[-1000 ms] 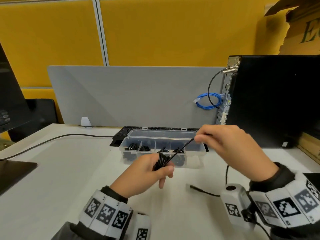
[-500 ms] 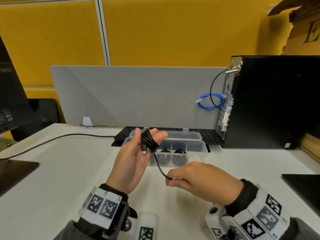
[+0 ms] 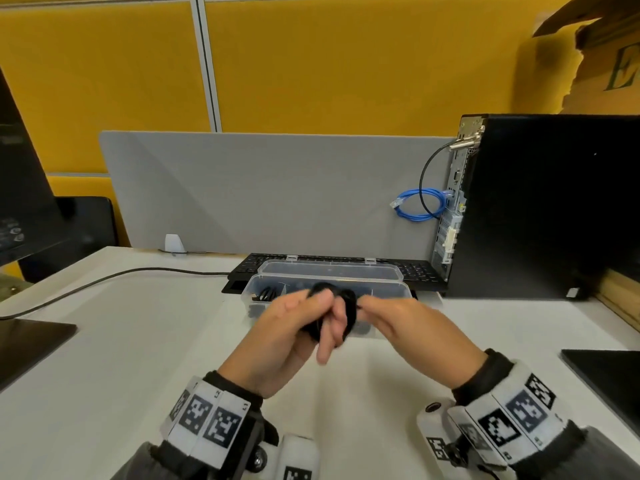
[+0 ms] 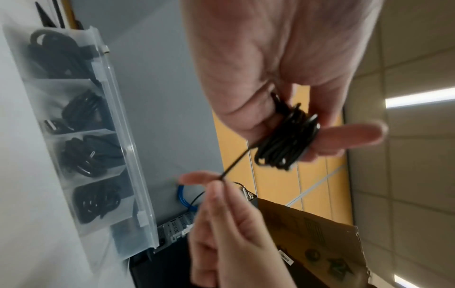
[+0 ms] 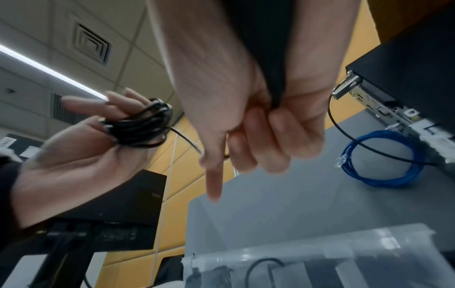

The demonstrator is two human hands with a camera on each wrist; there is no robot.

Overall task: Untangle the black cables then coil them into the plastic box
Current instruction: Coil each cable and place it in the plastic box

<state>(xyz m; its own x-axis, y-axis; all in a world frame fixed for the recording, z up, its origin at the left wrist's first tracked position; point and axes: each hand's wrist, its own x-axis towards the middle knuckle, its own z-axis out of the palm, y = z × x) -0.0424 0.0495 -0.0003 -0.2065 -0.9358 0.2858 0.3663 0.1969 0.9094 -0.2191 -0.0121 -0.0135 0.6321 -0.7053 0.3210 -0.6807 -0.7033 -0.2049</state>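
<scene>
Left hand [image 3: 294, 327] fingers wrapped in black cable coil [image 4: 285, 140], frame centre; right hand [image 3: 401, 323] pinches free tail; keep tail taut, wind last turns snug, tuck end; plastic box [image 3: 398, 271] just behind hands, upper centre.

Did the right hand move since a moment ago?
Yes. The right hand has risen from low over the desk to the front of the plastic box, right beside the left hand holding the cable coil.

Black keyboard [image 3: 412, 268], computer tower [image 3: 554, 206], blue cable [image 3: 420, 206].
</scene>
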